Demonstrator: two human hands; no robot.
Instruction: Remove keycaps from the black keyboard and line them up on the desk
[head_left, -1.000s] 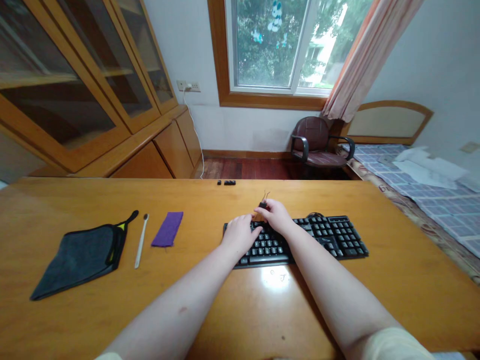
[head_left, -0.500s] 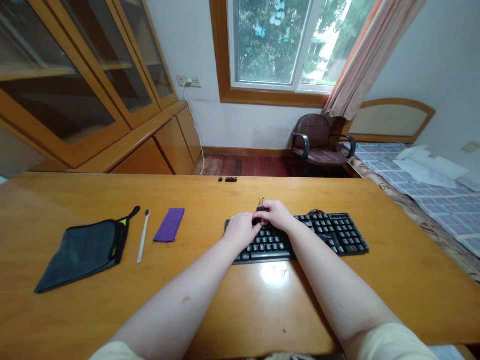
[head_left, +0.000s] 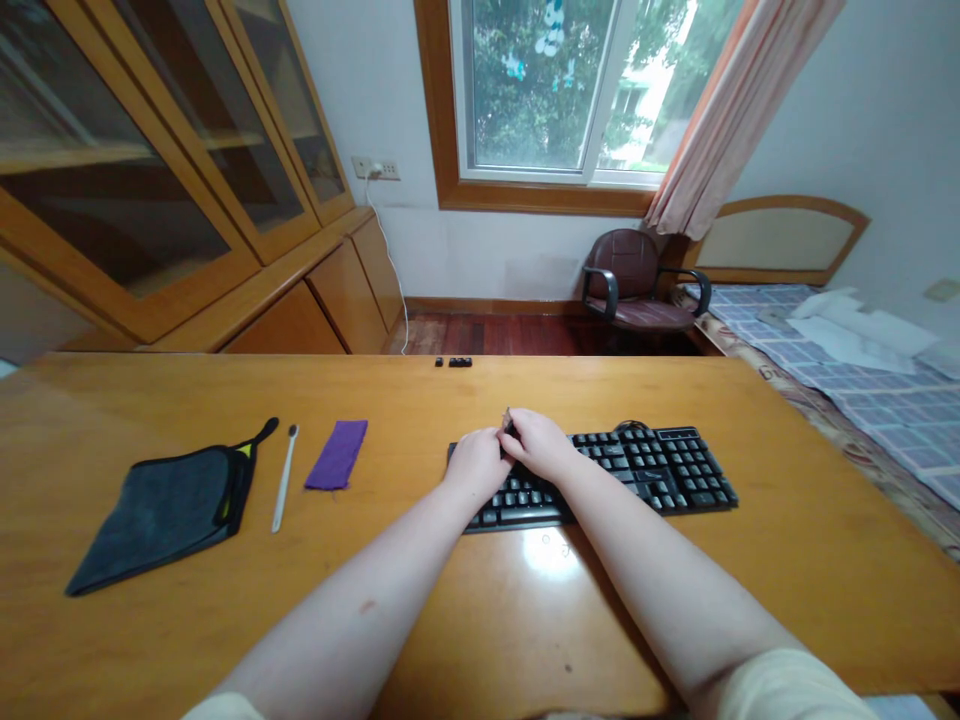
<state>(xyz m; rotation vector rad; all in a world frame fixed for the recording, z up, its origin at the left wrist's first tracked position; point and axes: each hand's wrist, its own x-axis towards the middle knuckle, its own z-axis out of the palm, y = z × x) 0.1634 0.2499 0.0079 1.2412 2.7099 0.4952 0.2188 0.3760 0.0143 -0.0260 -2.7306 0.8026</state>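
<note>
A black keyboard (head_left: 664,472) lies on the wooden desk (head_left: 525,620). Both my hands meet over its left end. My right hand (head_left: 541,446) is closed in a pinch on a small black tool with thin wire prongs (head_left: 508,420), which looks like a key puller. My left hand (head_left: 475,466) sits right beside it, fingers curled down onto the keys and touching the right hand's fingertips. What the left fingers grip is hidden.
A few loose black keycaps (head_left: 454,362) lie at the desk's far edge. Left of the keyboard are a purple cloth (head_left: 337,455), a thin white brush (head_left: 283,480) and a black pouch (head_left: 161,508). An armchair (head_left: 637,285) and a bed (head_left: 855,370) stand beyond.
My right hand with the tool has moved left and slightly down toward my left hand, and the two now touch. The left hand has barely shifted.
</note>
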